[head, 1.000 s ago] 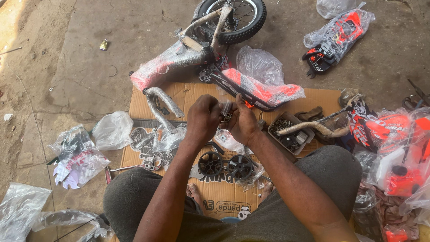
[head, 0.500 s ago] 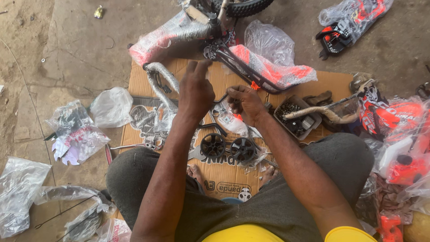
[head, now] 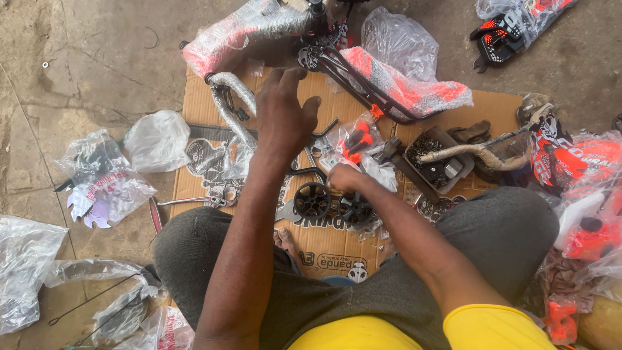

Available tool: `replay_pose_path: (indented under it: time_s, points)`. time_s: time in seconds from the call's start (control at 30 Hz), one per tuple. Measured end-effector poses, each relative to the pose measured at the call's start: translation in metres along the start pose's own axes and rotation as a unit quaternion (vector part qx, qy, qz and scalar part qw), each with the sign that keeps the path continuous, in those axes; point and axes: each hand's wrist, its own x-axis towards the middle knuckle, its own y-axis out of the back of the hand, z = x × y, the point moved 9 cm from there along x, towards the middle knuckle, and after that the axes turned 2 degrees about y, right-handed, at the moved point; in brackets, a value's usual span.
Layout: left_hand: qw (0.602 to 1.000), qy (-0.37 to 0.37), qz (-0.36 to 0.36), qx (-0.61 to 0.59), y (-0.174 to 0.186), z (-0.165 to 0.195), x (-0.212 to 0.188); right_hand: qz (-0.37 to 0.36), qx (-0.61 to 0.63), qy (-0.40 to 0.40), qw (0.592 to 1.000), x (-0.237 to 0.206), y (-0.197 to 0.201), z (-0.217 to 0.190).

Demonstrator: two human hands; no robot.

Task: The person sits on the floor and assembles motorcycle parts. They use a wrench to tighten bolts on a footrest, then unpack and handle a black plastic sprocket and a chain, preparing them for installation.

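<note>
The person sits cross-legged on the concrete floor (head: 78, 52) with a flattened cardboard sheet (head: 492, 107) spread in front of the knees, and that sheet seems to serve as a work mat: nearly every loose bicycle part lies on it rather than on the gritty floor.

The left hand (head: 285, 120) is stretched far over the cardboard, back up, fingers spread and slack, gripping nothing. It hovers above the wrapped silver mudguard (head: 227, 97) and the bent black metal rods (head: 311, 152) beside it.

The right hand (head: 343, 176) sits nearer the body, fingers curled in just beside the two small black training wheels (head: 334, 204). Whether it pinches a small part I cannot tell, since the knuckles hide the fingertips. The wheels lie flat, side by side, close in front of the shins and within easy reach.

At the far edge, a child's bicycle frame (head: 402, 87) in red and white lies partly sleeved in clear plastic (likely left on to spare the paint). To the right of the hands an open grey tray (head: 440, 159) keeps small dark hardware together, with a foam-wrapped handlebar (head: 479, 152) resting across it. Red plastic parts in bags (head: 586, 188) pile at the right, well apart from the hands, and emptied clear bags (head: 97, 178) lie cast aside on the left.
</note>
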Motion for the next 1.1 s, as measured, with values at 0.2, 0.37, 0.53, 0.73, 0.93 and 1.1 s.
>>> replay_pose_path:
  time_s: [0.2,0.37,0.53,0.73,0.93,1.1]
  points:
    - [1.0,0.007,-0.007,-0.029,-0.001,-0.004,0.002,0.14,-0.02,-0.032,0.989,0.032,0.024,0.013]
    - [0.999,0.006,-0.029,-0.016,-0.007,-0.006,0.005,0.314,0.146,-0.097,0.933,0.031,0.074,0.041]
    - [0.999,0.009,-0.041,-0.001,-0.014,-0.015,0.011,0.351,0.277,-0.107,0.888,0.031,0.094,0.045]
    - [0.999,0.007,-0.047,-0.005,-0.027,-0.023,0.015,0.247,0.04,-0.114,0.961,0.027,0.084,0.012]
    - [0.998,0.002,-0.056,-0.015,-0.04,-0.014,0.014,0.27,-0.085,0.094,0.955,0.006,0.05,-0.053]
    - [0.998,0.001,-0.067,-0.007,-0.037,-0.013,0.01,0.294,-0.199,0.102,0.929,-0.01,0.05,-0.069]
